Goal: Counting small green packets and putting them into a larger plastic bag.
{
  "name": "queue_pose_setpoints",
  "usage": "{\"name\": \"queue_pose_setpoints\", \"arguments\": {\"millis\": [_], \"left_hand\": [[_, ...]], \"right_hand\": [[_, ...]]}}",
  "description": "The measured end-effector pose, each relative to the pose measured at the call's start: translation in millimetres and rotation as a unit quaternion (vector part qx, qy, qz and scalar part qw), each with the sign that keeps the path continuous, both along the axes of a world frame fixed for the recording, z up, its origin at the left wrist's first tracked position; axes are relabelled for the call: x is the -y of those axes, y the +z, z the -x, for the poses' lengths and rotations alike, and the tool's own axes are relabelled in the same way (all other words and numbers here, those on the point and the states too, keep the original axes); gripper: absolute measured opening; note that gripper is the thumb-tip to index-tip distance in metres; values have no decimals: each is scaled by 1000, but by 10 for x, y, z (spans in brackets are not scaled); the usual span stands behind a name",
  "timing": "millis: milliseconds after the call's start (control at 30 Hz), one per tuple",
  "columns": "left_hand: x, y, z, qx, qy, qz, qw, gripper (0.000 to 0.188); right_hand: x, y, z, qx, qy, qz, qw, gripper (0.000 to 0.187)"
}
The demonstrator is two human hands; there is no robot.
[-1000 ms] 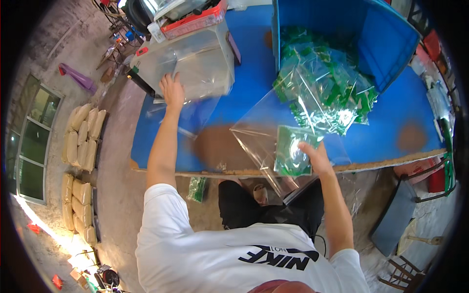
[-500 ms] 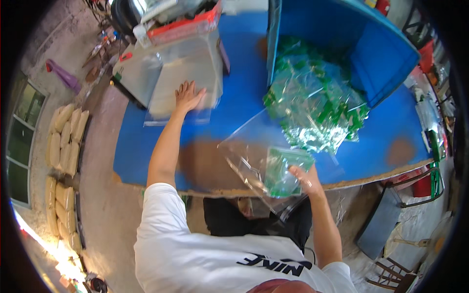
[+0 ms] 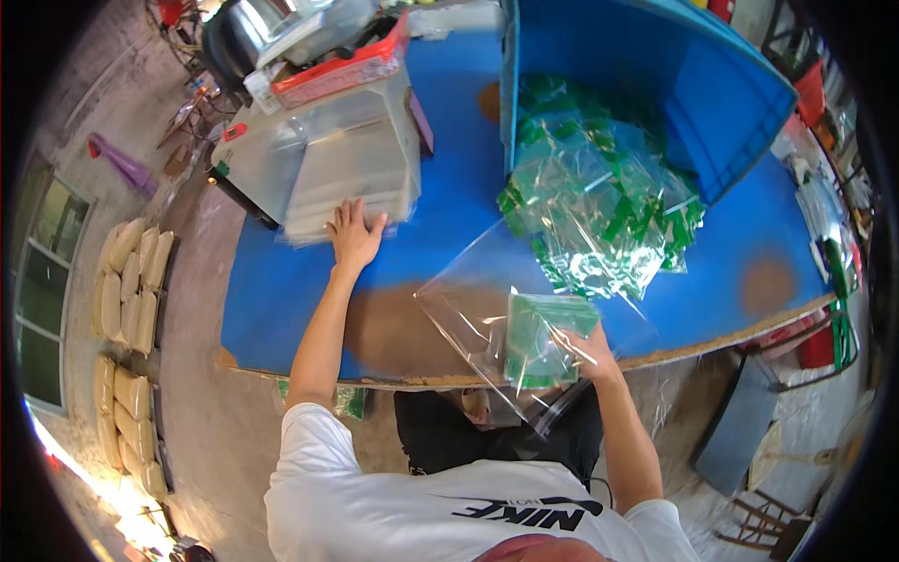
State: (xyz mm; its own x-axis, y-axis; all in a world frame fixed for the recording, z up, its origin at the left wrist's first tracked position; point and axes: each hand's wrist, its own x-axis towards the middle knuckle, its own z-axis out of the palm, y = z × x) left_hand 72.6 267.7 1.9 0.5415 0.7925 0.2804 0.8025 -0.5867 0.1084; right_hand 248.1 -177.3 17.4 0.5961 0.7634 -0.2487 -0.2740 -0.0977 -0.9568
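Here the left hand (image 3: 356,242) splays palm-down on clear bags (image 3: 342,173), the right hand (image 3: 590,352) pinching green packets (image 3: 536,339).

The bin (image 3: 730,112) lies on your table (image 3: 459,178), packets (image 3: 609,206) in its mouth and out in front, toward you. Nearer you than the bin, your right hand (image 3: 582,351) holds a stack (image 3: 538,342) against a loose bag (image 3: 464,295); whether inside it is unclear. Left of the bin stands the rack (image 3: 257,173) with bags (image 3: 346,173) in it, your left hand (image 3: 356,242) at their near edge. The tray (image 3: 342,73) sits left of the bin, at the rack's far side; sacks (image 3: 131,281) lie farther left, off the table
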Motion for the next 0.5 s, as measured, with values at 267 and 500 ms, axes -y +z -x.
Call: {"name": "queue_pose_setpoints", "arguments": {"millis": [267,500], "left_hand": [[-665,4,-695,26,27,68,997,84],[-762,-23,-904,85,33,59,994,83]], "right_hand": [[78,-369,48,12,-40,-19,999,49],[143,-357,36,-6,-34,-79,996,59]]}}
